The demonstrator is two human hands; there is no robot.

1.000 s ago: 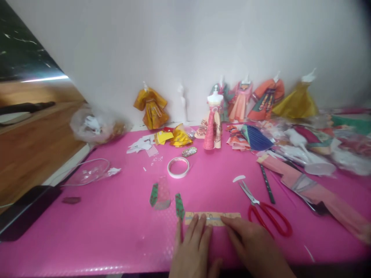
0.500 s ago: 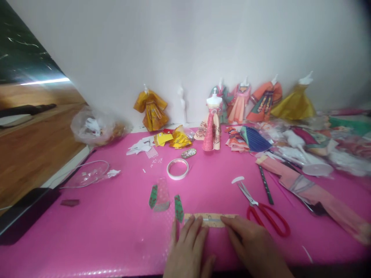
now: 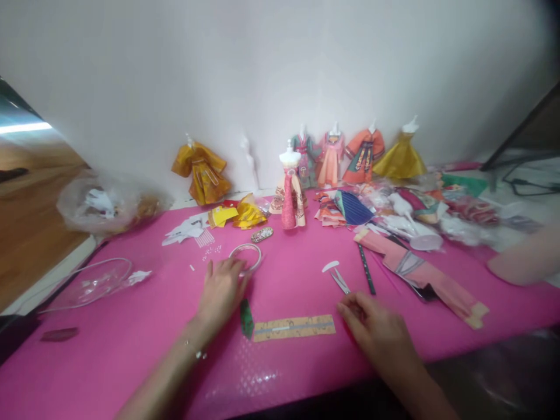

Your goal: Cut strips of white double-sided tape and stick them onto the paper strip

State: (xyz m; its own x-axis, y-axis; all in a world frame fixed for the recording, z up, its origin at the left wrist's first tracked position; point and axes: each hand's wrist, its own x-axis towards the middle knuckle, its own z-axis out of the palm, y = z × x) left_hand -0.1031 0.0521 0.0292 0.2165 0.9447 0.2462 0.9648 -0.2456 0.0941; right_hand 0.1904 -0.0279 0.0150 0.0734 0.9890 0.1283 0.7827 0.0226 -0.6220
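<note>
Faced a plain pale wall (image 3: pixel 262 64), then a glossy pink worktop (image 3: pixel 301 277), likely slick enough to let light pieces skid under a brushing wrist. Saw small dressed forms (image 3: pixel 289 201) at twelve o'clock, in satiny and patterned cloth, probably easy to topple with an overlong reach. Held the left hand (image 3: pixel 223 287) at ten o'clock from the tan strip (image 3: pixel 294 328), fingers half spread; could not tell loose contact from a closed grip. Held the right hand (image 3: pixel 376 321) at three o'clock, fingers curled; could not tell empty from gripping. Found the strip lying flat between both hands, patterned, grey-banded lengthwise, perhaps liable to shift from a trailing forearm. Saw slim metal scissors (image 3: pixel 340 282) at one o'clock, handles hidden behind the right hand; risked flicking the white crescent (image 3: pixel 331 266) near the tips. Noted a smooth, ring-shaped tape roll (image 3: pixel 259 256) at eleven o'clock, partly behind the left fingertips, prone to slip from a poor pinch. Noted a pointed green piece (image 3: pixel 247 319) just beside the strip at nine o'clock, easily knocked askew.
</note>
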